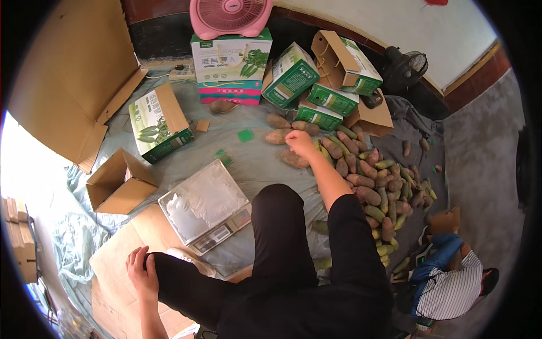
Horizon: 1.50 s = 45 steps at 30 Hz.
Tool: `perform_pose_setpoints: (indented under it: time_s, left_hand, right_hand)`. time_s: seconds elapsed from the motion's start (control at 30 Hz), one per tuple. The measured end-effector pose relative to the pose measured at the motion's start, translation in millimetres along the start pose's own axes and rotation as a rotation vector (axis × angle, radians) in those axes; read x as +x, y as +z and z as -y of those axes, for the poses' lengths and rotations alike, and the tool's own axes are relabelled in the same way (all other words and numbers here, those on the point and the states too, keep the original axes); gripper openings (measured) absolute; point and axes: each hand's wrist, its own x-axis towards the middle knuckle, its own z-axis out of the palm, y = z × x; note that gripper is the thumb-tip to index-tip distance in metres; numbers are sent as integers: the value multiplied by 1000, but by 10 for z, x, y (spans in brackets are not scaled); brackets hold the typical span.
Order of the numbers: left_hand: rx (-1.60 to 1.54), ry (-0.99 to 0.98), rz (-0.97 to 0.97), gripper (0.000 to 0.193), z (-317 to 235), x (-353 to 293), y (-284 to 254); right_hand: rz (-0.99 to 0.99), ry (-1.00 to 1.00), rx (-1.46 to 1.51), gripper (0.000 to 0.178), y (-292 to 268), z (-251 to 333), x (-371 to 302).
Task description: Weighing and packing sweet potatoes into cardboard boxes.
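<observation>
The person's right hand (302,143) reaches forward, its fingertips at the right end of a dusty brown, oblong root vegetable (277,136). I cannot tell whether this grip is closed on the root or only touching it. That root lies on a grey-green plastic sheet (248,155) spread over the floor, among a few similar brown roots and just left of a large heap of mixed reddish-brown and green roots (372,186). The left hand (142,276) rests on the left knee (164,277), its grip loose, fingers apart and holding nothing.

Left of centre sits a flat electronic scale with a whitish, smeared square top (203,198); beside it stands an open brown cardboard box (121,183). Farther forward, a pink plastic box fan (231,16) tops a white-and-green printed carton (231,59). At lower right, another person in a striped shirt (451,291) sits beyond the heap.
</observation>
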Motion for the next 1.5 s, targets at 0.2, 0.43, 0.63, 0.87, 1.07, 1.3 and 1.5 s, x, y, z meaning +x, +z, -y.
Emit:
perform_pose_setpoints:
  time_s: [0.2, 0.43, 0.63, 0.87, 1.07, 1.3, 1.5]
  left_hand:
    - [57, 3, 71, 18, -49, 146, 72]
    - [128, -27, 141, 18, -45, 332, 154]
    - [179, -65, 211, 21, -57, 500, 261]
    - [294, -107, 248, 18, -109, 622, 366]
    - [328, -122, 268, 17, -179, 740, 479]
    - [369, -137, 285, 16, -232, 843, 558]
    - [366, -139, 287, 15, -310, 856, 512]
  right_hand:
    - [-143, 405, 212, 18, -626, -566, 259]
    - [-352, 577, 314, 45, -1337, -798, 652]
    - [-460, 562, 411, 55, -1683, -1037, 1011]
    - [-546, 509, 552, 62, -1832, -1162, 1457]
    - [-568, 459, 655, 68, -1928, -1316, 1829]
    - [-680, 462, 637, 70, -1924, -1398, 2096]
    - [-744, 451, 616, 66, -1806, -1415, 2113]
